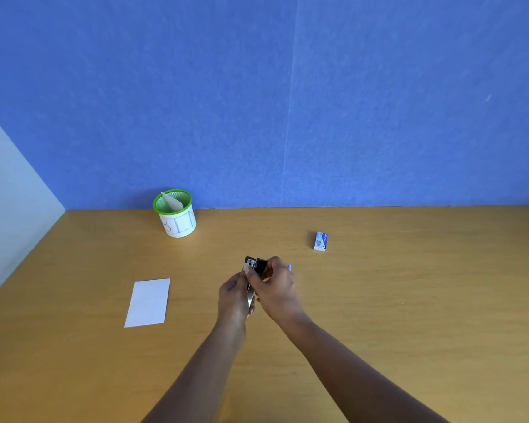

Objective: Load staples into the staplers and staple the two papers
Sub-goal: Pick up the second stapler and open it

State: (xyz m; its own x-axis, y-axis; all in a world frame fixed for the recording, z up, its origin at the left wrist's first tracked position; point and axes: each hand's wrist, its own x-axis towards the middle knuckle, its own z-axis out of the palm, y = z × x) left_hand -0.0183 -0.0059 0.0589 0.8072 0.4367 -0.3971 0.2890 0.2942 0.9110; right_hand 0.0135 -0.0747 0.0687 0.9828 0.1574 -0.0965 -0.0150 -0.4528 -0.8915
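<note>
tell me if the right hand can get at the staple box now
Likely yes, once freed: the right hand grips the stapler, but the staple box lies in the open on the table beyond it.

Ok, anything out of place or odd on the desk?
Nothing spilled or damaged. A paper slip leans askew inside the green bin, and a tiny blue bit beside the right hand is too small to identify.

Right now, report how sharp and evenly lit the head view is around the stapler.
Head view: soft, even light, no glare on the wooden desk, barely any shadow beside the green mesh bin or staple box; the stapler, gripped by the left hand and right hand, is small and slightly soft.
</note>
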